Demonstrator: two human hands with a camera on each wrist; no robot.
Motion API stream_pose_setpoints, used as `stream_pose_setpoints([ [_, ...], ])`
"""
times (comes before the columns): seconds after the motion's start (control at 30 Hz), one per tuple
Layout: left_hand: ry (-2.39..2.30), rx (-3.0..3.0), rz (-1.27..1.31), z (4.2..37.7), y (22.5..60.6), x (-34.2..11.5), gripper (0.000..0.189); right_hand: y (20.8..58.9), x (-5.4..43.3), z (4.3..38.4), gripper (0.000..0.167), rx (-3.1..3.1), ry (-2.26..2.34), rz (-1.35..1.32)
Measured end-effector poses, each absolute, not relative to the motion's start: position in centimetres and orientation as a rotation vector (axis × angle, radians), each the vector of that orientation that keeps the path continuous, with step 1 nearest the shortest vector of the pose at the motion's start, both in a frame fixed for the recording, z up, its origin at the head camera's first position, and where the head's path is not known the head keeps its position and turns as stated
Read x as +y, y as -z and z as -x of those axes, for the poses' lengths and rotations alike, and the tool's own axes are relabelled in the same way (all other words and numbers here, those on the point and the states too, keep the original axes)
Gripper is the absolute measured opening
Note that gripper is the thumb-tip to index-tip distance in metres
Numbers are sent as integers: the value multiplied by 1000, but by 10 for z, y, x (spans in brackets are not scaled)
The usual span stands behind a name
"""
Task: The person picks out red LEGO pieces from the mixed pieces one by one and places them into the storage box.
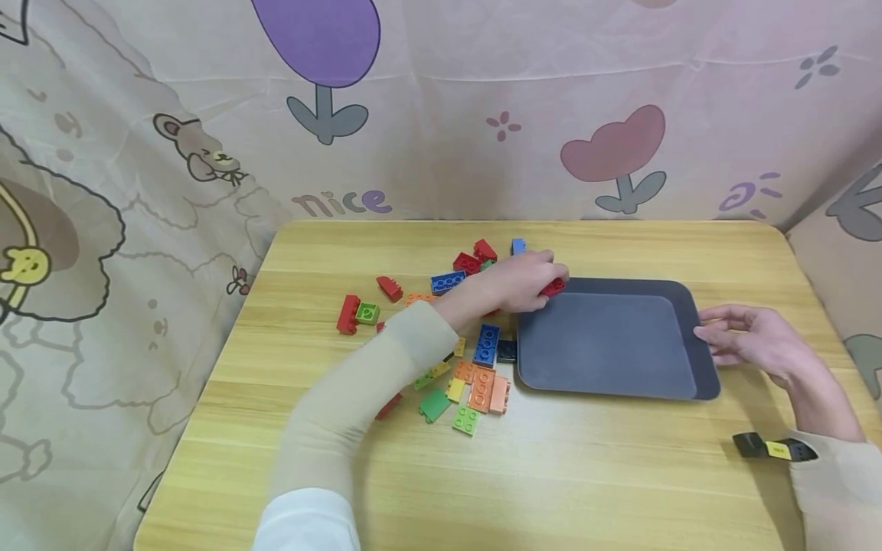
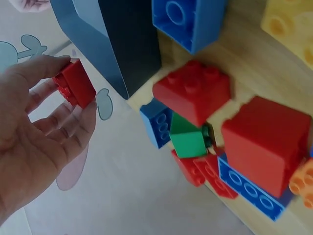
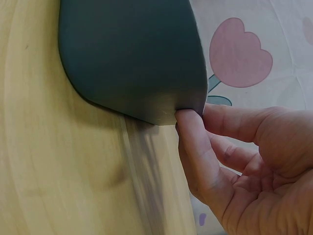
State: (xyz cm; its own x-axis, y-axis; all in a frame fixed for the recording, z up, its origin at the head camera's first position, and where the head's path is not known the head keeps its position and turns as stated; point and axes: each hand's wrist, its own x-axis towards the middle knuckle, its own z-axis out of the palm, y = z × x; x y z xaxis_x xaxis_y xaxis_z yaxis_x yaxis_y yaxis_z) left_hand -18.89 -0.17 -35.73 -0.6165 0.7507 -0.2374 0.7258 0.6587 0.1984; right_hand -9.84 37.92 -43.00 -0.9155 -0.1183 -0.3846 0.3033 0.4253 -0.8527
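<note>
My left hand (image 1: 527, 282) pinches a red toy building brick (image 1: 553, 288) between thumb and fingertips, at the upper left corner of a dark grey tray (image 1: 606, 344). The left wrist view shows that brick (image 2: 76, 83) close, with the hand (image 2: 44, 117) beside the tray's wall (image 2: 129, 44). At the tray's right end, my right hand (image 1: 761, 340) grips the rim; in the right wrist view the thumb and fingers of this hand (image 3: 244, 161) pinch the tray's edge (image 3: 161, 105). Loose bricks lie left of the tray, among them a blue brick (image 1: 486, 344) and an orange brick (image 1: 481, 389).
Several more bricks spread over the wooden table (image 1: 586, 474), including a green brick (image 1: 434, 405) and a red brick (image 1: 347, 314). Patterned cloth (image 1: 468, 153) hangs behind the table and at its sides. A black strap (image 1: 772, 447) sits at the right wrist.
</note>
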Motion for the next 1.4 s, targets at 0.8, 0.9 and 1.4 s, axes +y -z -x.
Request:
stream_pose_setpoints([
  [0.8,-45,2540,-1205,196,357,70,40,426,378,99,39,2272,1519,-153],
  [0.9,-33,2531,-1214,197,359,79,38,426,379,99,38,2273,1521,-150],
  [1.4,42,2479,-1254,190,378,122,39,429,380,99,32,2282,1488,-166],
])
